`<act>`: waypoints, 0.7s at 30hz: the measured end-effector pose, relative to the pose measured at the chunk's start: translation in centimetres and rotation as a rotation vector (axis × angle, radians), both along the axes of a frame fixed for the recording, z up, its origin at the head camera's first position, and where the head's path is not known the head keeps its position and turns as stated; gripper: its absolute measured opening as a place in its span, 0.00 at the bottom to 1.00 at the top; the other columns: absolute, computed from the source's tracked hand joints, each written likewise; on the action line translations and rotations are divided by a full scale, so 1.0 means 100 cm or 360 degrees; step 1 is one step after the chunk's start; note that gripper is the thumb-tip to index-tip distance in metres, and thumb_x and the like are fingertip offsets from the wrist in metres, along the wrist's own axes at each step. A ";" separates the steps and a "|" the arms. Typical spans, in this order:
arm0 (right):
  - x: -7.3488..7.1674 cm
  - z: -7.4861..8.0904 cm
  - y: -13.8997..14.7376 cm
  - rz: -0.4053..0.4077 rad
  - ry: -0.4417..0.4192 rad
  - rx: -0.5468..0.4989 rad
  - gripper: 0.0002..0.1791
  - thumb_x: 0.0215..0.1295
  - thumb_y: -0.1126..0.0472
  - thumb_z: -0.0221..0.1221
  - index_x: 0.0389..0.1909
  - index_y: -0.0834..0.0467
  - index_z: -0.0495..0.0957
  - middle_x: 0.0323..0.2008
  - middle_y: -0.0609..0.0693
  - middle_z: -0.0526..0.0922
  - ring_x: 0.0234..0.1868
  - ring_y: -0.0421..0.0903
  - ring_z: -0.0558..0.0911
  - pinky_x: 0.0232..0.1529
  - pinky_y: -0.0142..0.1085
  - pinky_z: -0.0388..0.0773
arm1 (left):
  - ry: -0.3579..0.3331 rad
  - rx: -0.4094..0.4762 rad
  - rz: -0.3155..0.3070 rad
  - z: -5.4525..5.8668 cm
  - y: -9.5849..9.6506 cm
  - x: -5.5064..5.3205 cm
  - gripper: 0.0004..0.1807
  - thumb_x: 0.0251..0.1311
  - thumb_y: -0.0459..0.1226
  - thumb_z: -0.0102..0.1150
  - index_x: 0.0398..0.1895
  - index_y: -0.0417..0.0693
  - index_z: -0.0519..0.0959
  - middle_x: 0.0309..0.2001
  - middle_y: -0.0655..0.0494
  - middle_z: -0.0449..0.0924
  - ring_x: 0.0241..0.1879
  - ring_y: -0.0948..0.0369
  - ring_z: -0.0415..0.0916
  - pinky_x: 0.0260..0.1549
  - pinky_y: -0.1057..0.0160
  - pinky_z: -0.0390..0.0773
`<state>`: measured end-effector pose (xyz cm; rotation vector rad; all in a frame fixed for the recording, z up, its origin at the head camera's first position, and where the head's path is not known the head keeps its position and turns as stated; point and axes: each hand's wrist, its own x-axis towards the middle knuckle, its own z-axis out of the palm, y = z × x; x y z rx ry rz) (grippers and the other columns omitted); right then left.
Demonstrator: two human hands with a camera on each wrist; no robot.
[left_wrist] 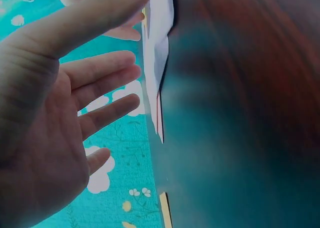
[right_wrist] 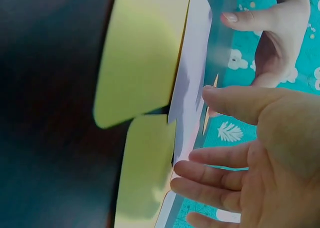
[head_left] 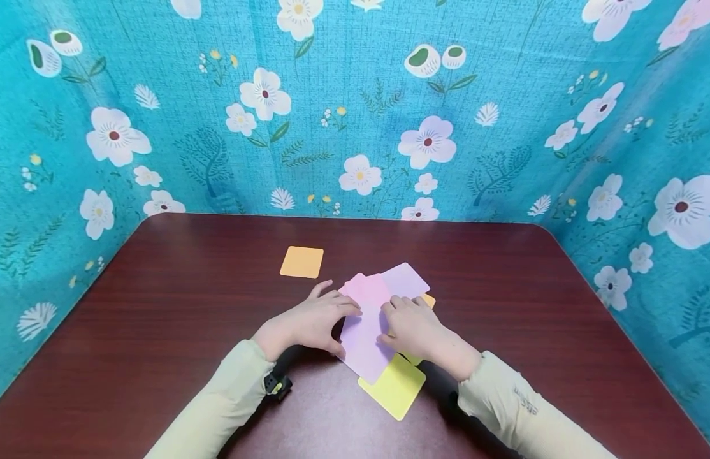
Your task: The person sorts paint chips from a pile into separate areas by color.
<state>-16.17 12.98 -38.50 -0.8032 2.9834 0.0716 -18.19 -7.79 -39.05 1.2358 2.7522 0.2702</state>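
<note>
In the head view a loose pile of square, round-cornered coloured cards lies on the table. A lilac card (head_left: 363, 350) is on top at the front, with a pink card (head_left: 371, 288) behind it. Another lilac card (head_left: 405, 279) sticks out at the back right, and a yellow card (head_left: 396, 386) at the front. My left hand (head_left: 316, 320) has its fingertips and thumb at the pile's left edge. From the other side, my right hand (head_left: 413, 326) has its fingertips over the right part. Both wrist views show the fingers nearly straight, the right ones close to the yellow cards (right_wrist: 145, 52).
An orange card (head_left: 301, 262) lies apart, behind the left hand. The dark brown wooden table (head_left: 188, 287) has rounded back corners. A turquoise flowered curtain (head_left: 332, 115) hangs behind it and along both sides.
</note>
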 end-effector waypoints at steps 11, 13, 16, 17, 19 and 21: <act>0.025 -0.002 -0.004 -0.0107 -0.0007 0.0062 0.47 0.31 0.23 0.58 0.40 0.61 0.73 0.36 0.52 0.72 0.42 0.51 0.74 0.47 0.49 0.66 | -0.0008 -0.0051 -0.0068 -0.002 0.008 0.008 0.41 0.33 0.53 0.72 0.56 0.49 0.72 0.55 0.60 0.71 0.58 0.60 0.63 0.63 0.44 0.42; 0.029 -0.004 -0.006 -0.0112 0.0015 0.0075 0.48 0.29 0.22 0.57 0.39 0.62 0.73 0.35 0.53 0.72 0.41 0.51 0.74 0.48 0.49 0.66 | 0.0010 -0.0056 -0.0085 -0.003 0.010 0.008 0.42 0.32 0.52 0.72 0.56 0.49 0.71 0.55 0.60 0.71 0.58 0.60 0.63 0.63 0.44 0.43; 0.034 -0.005 -0.008 -0.0120 0.0027 0.0093 0.50 0.29 0.22 0.57 0.40 0.63 0.73 0.37 0.54 0.73 0.42 0.52 0.74 0.49 0.49 0.65 | 0.0033 -0.0067 -0.0094 -0.005 0.012 0.009 0.41 0.32 0.51 0.72 0.55 0.49 0.72 0.54 0.60 0.71 0.57 0.60 0.63 0.63 0.45 0.44; 0.035 -0.005 -0.009 -0.0120 0.0030 0.0097 0.50 0.30 0.22 0.57 0.41 0.63 0.73 0.38 0.55 0.73 0.42 0.52 0.74 0.49 0.49 0.65 | 0.0040 -0.0072 -0.0095 -0.005 0.013 0.010 0.41 0.32 0.51 0.72 0.55 0.49 0.72 0.53 0.61 0.71 0.57 0.60 0.63 0.63 0.46 0.44; 0.038 -0.005 -0.009 -0.0116 0.0045 0.0111 0.50 0.30 0.23 0.58 0.41 0.63 0.73 0.40 0.56 0.74 0.42 0.53 0.74 0.48 0.49 0.65 | 0.0040 -0.0071 -0.0094 -0.005 0.014 0.010 0.40 0.32 0.50 0.72 0.55 0.49 0.72 0.53 0.61 0.71 0.56 0.61 0.64 0.63 0.46 0.44; 0.039 -0.005 -0.009 -0.0116 0.0070 0.0118 0.49 0.30 0.25 0.60 0.41 0.63 0.73 0.41 0.57 0.74 0.43 0.52 0.74 0.47 0.48 0.66 | 0.0043 -0.0069 -0.0099 -0.005 0.014 0.011 0.39 0.32 0.50 0.72 0.54 0.50 0.73 0.52 0.61 0.71 0.55 0.61 0.64 0.62 0.46 0.46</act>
